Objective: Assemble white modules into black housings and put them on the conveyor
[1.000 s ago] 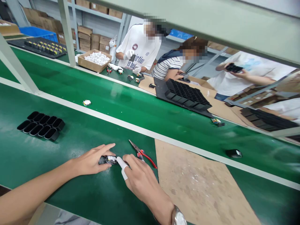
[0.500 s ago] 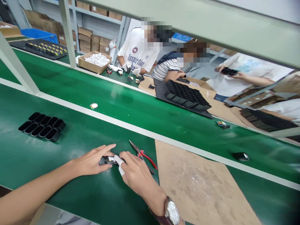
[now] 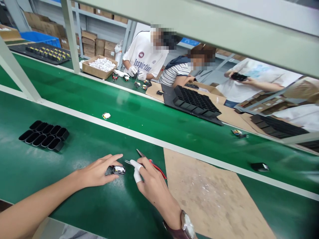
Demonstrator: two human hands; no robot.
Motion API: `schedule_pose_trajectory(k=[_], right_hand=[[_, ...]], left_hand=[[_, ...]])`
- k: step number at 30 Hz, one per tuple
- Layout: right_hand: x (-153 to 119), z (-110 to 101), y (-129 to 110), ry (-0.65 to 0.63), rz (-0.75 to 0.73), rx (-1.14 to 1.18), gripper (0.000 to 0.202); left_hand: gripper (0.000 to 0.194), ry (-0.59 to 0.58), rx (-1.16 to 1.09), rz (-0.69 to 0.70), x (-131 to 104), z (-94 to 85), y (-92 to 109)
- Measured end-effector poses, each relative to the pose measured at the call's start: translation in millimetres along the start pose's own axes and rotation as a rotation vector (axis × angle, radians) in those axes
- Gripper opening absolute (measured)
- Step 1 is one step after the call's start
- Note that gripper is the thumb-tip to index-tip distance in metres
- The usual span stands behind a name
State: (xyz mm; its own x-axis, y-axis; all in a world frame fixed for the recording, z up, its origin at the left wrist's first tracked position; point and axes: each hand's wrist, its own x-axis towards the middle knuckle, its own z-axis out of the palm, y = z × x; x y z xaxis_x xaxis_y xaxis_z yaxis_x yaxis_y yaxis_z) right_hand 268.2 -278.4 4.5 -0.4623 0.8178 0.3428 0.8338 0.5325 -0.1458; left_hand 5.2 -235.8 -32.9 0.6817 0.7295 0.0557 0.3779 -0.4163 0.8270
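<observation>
A small black housing (image 3: 119,170) with white and metallic parts inside lies on the green bench, its open side facing up. My left hand (image 3: 101,171) grips it from the left between thumb and fingers. To its right, my right hand (image 3: 147,176) holds thin metal tweezers (image 3: 128,162), their tips pointing left and apart from the housing. White covers sit on two fingers of this hand. Red-handled pliers (image 3: 158,168) lie behind my right hand, partly hidden by it.
Black empty housings (image 3: 43,135) stand grouped at the left. Brown cardboard (image 3: 199,186) lies at the right. Beyond a pale rail (image 3: 139,135), a green belt (image 3: 82,99) carries several small parts. People work across it.
My right hand has moved right, away from the housing, and the tweezers now show. Parts on the belt have shifted right. My left hand keeps its place.
</observation>
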Motion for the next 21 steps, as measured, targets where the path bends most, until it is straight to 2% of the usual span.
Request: schedule_pose_trajectory(k=[2, 5, 7, 9, 13, 17, 19, 21], right_hand=[[-10, 11, 8, -0.014, 0.060, -0.071, 0.030], [-17, 23, 12, -0.071, 0.081, -0.144, 0.036], [-15, 23, 10, -0.089, 0.083, -0.154, 0.039], [-10, 19, 6, -0.077, 0.077, -0.113, 0.039], [8, 12, -1, 0.010, 0.033, 0.083, 0.033], [22, 21, -3, 0.097, -0.006, 0.169, 0.032], [22, 27, 0, 0.118, -0.006, 0.128, 0.032], [18, 29, 4, 0.126, 0.006, 0.047, 0.029]], left_hand=[[0.063, 0.013, 0.018, 0.023, -1, -1.2, -1], [0.039, 0.061, 0.052, 0.170, -1, -3.4, -2], [0.024, 0.081, 0.087, 0.285, 0, -4.5, -2], [0.012, 0.094, 0.114, 0.337, 1, -4.1, -1], [0.014, 0.153, 0.098, 0.331, 2, 2.2, 2], [0.010, 0.205, -0.027, 0.245, 3, 8.6, 6], [0.009, 0.251, -0.257, 0.081, 7, 6.1, 7], [0.019, 0.312, -0.572, -0.132, 13, -1.3, 7]])
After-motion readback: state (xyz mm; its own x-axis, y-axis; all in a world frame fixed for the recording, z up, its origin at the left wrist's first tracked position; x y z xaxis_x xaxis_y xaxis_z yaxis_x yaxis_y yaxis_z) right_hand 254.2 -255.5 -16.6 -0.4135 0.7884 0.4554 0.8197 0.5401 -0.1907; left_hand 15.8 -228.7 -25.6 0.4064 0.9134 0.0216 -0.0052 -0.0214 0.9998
